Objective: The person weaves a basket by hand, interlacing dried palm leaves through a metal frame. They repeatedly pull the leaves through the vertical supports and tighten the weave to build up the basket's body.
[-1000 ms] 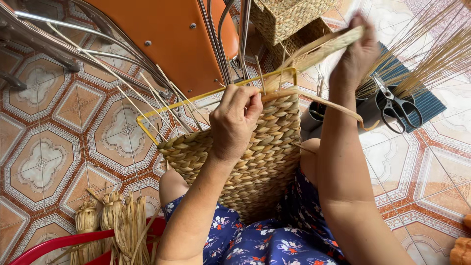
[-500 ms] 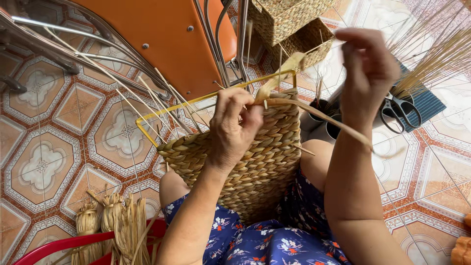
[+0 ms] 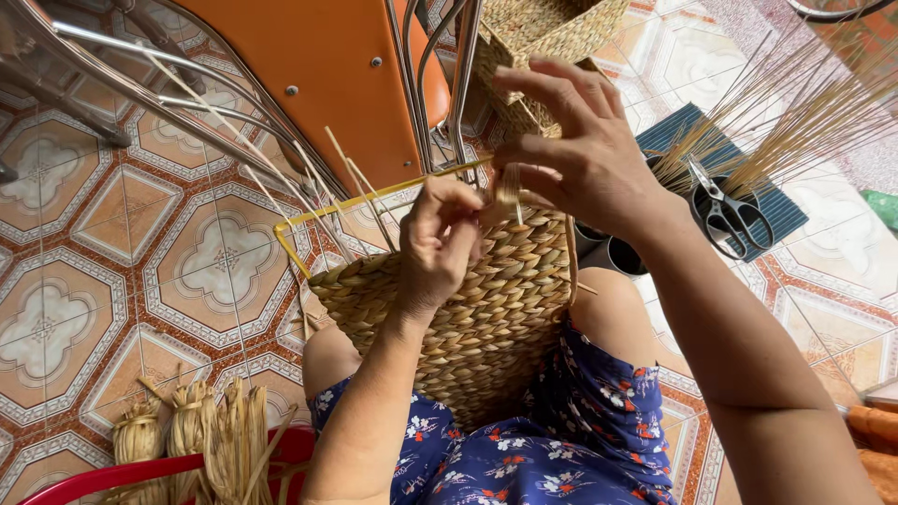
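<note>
A half-woven straw basket (image 3: 486, 309) on a yellow wire frame (image 3: 374, 198) rests on my lap. My left hand (image 3: 440, 245) pinches a straw strand at the basket's top edge, fingers closed on it. Just to its right, my right hand (image 3: 575, 154) sits above the rim, thumb and forefinger holding the same flat strand (image 3: 510, 182) while the other fingers spread. Thin upright stakes (image 3: 309, 178) stick out of the weave to the left.
An orange metal chair (image 3: 327, 75) stands ahead. Finished woven baskets (image 3: 552, 37) lie behind my right hand. Black scissors (image 3: 725, 210) lie on a blue mat with a bundle of thin reeds (image 3: 795, 112). Straw bundles (image 3: 201, 435) sit in a red basin at lower left.
My right hand has drawn the long strand back from the far right and come in close beside my left hand at the basket rim. The view has tilted slightly.
</note>
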